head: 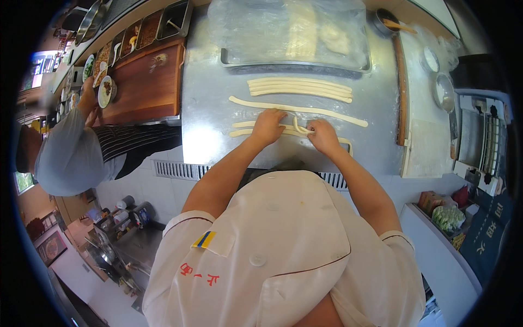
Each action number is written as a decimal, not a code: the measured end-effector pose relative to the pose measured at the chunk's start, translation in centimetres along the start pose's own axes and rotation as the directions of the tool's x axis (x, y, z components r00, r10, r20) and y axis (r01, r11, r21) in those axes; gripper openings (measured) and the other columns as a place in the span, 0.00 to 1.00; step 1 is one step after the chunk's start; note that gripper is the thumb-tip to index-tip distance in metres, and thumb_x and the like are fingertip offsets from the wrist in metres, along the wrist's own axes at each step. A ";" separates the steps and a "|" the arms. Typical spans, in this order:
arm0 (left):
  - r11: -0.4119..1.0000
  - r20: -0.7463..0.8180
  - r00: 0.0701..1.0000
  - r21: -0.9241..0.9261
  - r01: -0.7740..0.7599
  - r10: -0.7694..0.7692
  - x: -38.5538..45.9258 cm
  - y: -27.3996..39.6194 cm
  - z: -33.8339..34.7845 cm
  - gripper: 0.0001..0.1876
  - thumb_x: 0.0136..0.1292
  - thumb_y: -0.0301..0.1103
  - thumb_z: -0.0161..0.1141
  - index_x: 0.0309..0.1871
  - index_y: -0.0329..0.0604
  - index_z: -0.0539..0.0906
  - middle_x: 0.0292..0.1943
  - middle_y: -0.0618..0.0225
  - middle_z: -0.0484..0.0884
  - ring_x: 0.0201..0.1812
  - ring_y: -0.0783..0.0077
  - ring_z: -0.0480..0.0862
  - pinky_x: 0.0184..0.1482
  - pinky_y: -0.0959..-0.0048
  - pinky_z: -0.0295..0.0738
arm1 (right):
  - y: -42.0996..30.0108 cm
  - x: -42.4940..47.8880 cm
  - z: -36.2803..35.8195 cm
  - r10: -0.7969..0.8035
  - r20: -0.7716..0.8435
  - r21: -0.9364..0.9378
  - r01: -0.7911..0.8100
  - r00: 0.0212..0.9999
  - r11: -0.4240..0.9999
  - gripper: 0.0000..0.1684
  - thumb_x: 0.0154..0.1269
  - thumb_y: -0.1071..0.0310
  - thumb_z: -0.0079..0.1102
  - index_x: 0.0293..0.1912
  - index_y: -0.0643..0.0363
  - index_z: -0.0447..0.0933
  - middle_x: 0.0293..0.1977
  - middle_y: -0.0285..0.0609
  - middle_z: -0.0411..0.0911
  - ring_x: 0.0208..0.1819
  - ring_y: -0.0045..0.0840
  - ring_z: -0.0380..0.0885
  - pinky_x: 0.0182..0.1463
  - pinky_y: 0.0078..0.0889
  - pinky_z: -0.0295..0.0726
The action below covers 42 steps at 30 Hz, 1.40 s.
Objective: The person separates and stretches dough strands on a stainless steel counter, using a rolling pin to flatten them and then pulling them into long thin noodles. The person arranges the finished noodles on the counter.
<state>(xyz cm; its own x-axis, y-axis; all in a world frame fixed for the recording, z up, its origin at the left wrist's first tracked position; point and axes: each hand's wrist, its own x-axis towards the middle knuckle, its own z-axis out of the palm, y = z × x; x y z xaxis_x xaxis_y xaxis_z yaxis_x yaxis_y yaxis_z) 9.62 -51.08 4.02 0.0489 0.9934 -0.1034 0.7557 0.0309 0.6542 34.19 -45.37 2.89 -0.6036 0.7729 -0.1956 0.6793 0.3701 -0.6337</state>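
My left hand (269, 127) rests over pale dough strips (241, 132) on the steel worktop, fingers curled and partly hiding them. Whether it grips a strip cannot be seen. Between my hands a dough strip (298, 125) bends in a loop, its end pinched in the fingers of my right hand (323, 137). Another strip end (348, 144) curves out beyond my right wrist. Just past my hands lies one long, slightly wavy dough rope (302, 109). Behind it, several strips (299, 90) lie side by side in a row.
At the back, a metal tray (294, 63) holds dough under plastic film. A wooden rolling pin (401, 90) lies right, beside a white board (427, 147). On the left, a co-worker's hand (87, 96) is near a bowl (107, 91) on a wooden board (143, 92), below topping containers.
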 end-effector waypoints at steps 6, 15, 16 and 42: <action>0.998 0.080 0.997 -0.058 0.012 -0.007 0.8 0.0 3.4 0.19 0.53 0.28 0.68 0.51 0.43 0.88 0.46 0.52 0.87 0.51 0.45 0.84 0.56 0.53 0.78 | -1.6 1.4 0.3 -0.003 -0.064 0.068 0.008 0.998 0.998 0.12 0.54 0.67 0.70 0.37 0.61 0.83 0.37 0.55 0.83 0.44 0.53 0.80 0.51 0.53 0.79; 0.843 0.012 0.968 -0.490 0.223 -0.249 0.4 0.4 4.6 0.20 0.59 0.22 0.59 0.56 0.37 0.83 0.40 0.48 0.88 0.45 0.46 0.88 0.49 0.57 0.81 | -3.6 2.8 2.8 0.162 -0.124 0.112 -0.148 0.979 0.983 0.12 0.54 0.66 0.70 0.38 0.61 0.84 0.39 0.57 0.85 0.43 0.51 0.84 0.48 0.52 0.81; 0.855 0.013 0.970 -0.470 0.220 -0.242 0.4 0.8 4.4 0.21 0.58 0.21 0.58 0.57 0.37 0.83 0.39 0.49 0.88 0.43 0.46 0.87 0.47 0.57 0.81 | -3.7 3.0 2.9 0.169 -0.094 0.097 -0.160 0.981 0.982 0.11 0.56 0.66 0.69 0.38 0.61 0.84 0.39 0.57 0.85 0.42 0.52 0.83 0.47 0.52 0.80; 0.889 -0.120 0.909 0.192 0.416 -0.399 -7.6 -9.1 -6.9 0.19 0.57 0.38 0.75 0.50 0.38 0.87 0.43 0.53 0.86 0.49 0.50 0.85 0.53 0.58 0.79 | 13.2 -9.8 -7.4 0.437 -0.282 0.014 -0.451 0.854 0.892 0.11 0.71 0.65 0.58 0.43 0.63 0.82 0.42 0.50 0.85 0.44 0.45 0.82 0.50 0.43 0.79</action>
<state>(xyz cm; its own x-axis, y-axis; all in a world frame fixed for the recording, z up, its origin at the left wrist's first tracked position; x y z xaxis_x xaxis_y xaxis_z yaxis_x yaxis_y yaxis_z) -2.13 -58.12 4.01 -0.3353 0.9039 -0.2655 0.8177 0.4192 0.3944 52.17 -44.28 1.98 -0.1011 0.9673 -0.2327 0.8725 -0.0261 -0.4880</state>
